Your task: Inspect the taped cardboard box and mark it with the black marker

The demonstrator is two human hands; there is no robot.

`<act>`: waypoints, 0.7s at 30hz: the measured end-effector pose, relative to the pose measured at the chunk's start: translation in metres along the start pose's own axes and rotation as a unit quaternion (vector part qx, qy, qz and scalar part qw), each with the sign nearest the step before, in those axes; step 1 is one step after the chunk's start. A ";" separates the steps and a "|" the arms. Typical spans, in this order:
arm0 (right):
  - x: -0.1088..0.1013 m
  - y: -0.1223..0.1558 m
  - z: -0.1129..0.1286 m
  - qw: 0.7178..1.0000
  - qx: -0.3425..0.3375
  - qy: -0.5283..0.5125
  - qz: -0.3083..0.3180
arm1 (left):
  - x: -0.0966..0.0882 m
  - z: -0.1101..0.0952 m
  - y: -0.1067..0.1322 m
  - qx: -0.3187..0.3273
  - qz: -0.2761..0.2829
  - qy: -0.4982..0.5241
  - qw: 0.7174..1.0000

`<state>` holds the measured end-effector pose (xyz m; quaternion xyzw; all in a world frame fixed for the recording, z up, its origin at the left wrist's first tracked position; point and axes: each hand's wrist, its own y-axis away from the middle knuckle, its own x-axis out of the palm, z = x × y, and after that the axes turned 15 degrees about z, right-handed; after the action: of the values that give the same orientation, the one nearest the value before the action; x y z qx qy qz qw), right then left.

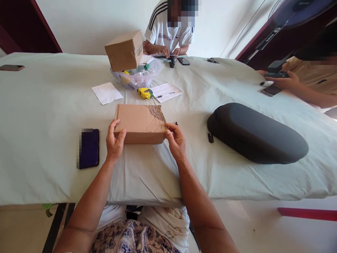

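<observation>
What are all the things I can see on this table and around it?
flat cardboard box: one, brown, near table edge, between both hands
tilted cardboard box: one, brown, on the bowl
bowl: one, clear, far middle
tape measure: one, yellow, before the bowl
paper sheets: two, white, either side of tape measure
phone: one, dark, left of flat box
second phone: one, brownish, far left
case: one, black, right side
tablecloth: one, pale grey-green, covering table
other people: two, far end and right
left hand: gripping box's left end
right hand: gripping box's right end
</observation>
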<state>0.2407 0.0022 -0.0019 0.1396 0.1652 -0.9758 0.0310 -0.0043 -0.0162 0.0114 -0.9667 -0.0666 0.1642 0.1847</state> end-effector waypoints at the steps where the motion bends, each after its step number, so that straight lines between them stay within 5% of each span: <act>1: 0.000 0.000 0.001 1.000 0.000 -0.007 0.008 | -0.001 -0.001 0.000 -0.003 -0.013 -0.002 1.000; 7: 0.001 -0.002 0.000 0.999 -0.014 -0.013 0.048 | -0.004 0.000 -0.003 0.005 -0.063 -0.027 0.998; 12: -0.001 -0.004 -0.007 0.997 0.042 -0.006 0.060 | -0.003 0.004 -0.004 0.013 -0.080 -0.052 0.995; 21: -0.011 -0.003 -0.012 0.981 0.060 0.087 0.164 | -0.005 0.010 -0.007 0.023 -0.107 -0.067 0.992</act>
<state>0.2537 0.0092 -0.0087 0.2507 0.0833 -0.9498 0.1677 -0.0132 -0.0070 0.0065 -0.9362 -0.1782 0.2097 0.2185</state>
